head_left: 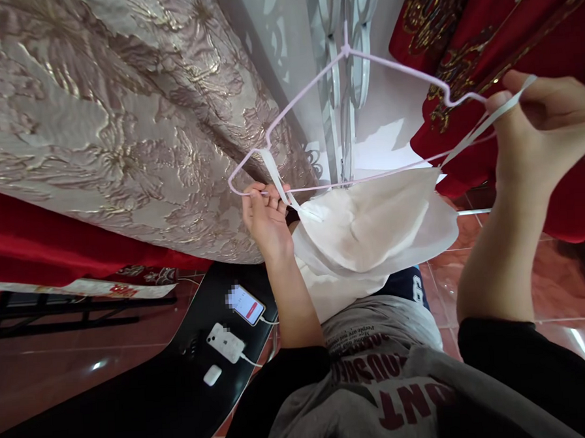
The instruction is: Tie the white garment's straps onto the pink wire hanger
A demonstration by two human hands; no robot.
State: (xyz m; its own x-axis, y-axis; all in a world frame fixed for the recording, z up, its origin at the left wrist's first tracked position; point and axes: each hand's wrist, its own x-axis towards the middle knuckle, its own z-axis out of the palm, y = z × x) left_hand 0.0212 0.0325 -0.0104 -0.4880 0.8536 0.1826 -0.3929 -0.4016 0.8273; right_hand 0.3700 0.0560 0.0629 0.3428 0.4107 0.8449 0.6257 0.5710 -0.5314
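A thin pale-pink clothes hanger (310,87) hangs by its hook in front of me. From its left shoulder a white strap (273,168) runs down to a cream garment (366,228) with a sheer outer layer. My left hand (269,223) has its fingers closed around the hanger's lower left bar, close to that strap. On the other side my right hand (536,111) pinches the garment's second strap, stretching it up near the hanger's right end. The hanger's right tip is hidden behind the right hand.
A pinkish brocade garment (121,123) hangs at left, red gold-trimmed garments (474,46) at right. White scrolled metalwork (331,73) stands behind the hanger. At lower left, a black bench (135,397) bears a lit phone (248,304), a white phone (225,342) and an earbud case (212,375).
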